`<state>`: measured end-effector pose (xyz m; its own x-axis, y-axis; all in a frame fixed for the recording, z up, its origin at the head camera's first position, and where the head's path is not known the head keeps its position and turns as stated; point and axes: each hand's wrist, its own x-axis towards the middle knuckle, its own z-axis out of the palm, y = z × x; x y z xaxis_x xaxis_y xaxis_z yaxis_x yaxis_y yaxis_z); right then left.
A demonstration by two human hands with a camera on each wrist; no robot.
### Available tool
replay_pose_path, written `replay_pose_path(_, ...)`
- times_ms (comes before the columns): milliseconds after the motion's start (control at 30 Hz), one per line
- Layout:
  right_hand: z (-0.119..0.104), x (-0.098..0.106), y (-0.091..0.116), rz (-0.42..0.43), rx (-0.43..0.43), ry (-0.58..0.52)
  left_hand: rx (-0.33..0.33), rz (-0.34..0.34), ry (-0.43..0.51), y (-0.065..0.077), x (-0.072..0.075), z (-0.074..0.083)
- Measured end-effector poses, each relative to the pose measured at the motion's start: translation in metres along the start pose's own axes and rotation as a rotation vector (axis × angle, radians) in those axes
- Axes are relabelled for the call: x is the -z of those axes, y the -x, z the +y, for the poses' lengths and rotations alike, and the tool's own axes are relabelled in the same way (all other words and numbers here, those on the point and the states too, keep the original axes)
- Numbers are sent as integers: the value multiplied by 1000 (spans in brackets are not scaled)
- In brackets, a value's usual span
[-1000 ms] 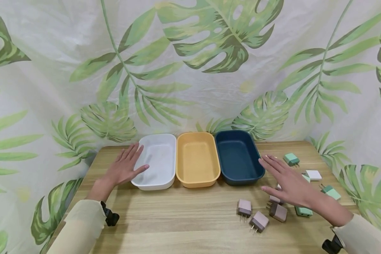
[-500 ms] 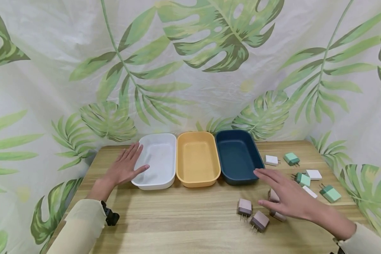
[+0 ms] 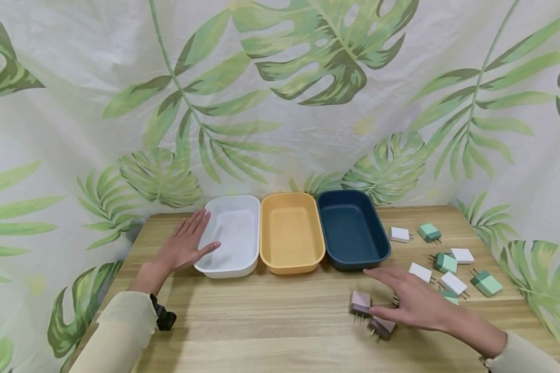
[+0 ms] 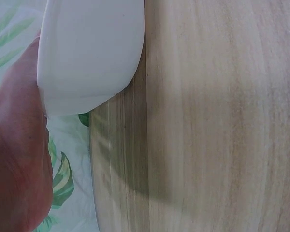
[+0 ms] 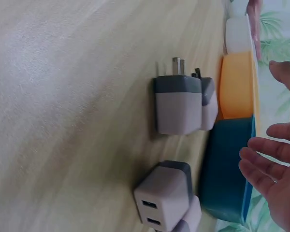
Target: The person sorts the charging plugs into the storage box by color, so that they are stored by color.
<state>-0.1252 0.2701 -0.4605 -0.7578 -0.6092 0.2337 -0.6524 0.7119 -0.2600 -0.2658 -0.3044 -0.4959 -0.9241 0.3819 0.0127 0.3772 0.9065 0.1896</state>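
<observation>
My left hand point(image 3: 183, 243) lies at the left rim of a white plastic tray point(image 3: 231, 267), its fingers straight and thumb spread out over the tray. In the left wrist view, the hand point(image 4: 21, 140) is beside the white tray's wall point(image 4: 89, 58). Over the pink-and-brown USB charger plugs, my right hand point(image 3: 417, 300) hovers with fingers extended and nothing gripped. One pink charger point(image 3: 360, 300) stays visible left of its thumb; another point(image 3: 381, 327) is partly covered by it. The right wrist view shows a charger with prongs point(image 5: 179, 108) and one with two USB ports point(image 5: 162, 198).
A yellow tray point(image 3: 293, 269) and a dark blue tray point(image 3: 357, 265) stand right of the white one. Several white chargers point(image 3: 399, 234) and green chargers point(image 3: 486, 283) lie scattered at the table's right. A leaf-patterned cloth point(image 3: 280, 150) hangs behind the table point(image 3: 242, 326).
My right hand has moved down and nearer, from beside the blue tray to over the pink chargers, uncovering white and green chargers. The left hand has stayed put.
</observation>
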Motion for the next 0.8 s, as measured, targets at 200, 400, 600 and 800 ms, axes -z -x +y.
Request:
replay_pose_path(200, 2, -14, 0, 7, 20, -7, -1, 9, 10, 0, 0, 0)
replay_pose_path(400, 4, -26, -3, -53, -27, -71, -5, 34, 19, 0, -2, 0)
replay_pose_path(600, 9, -34, -6, -81, -35, -132, -16, 47, 16, 0, -3, -1)
replay_pose_path(800, 13, -37, -7, -100, -20, -177, -24, 56, 21, 0, -4, -1)
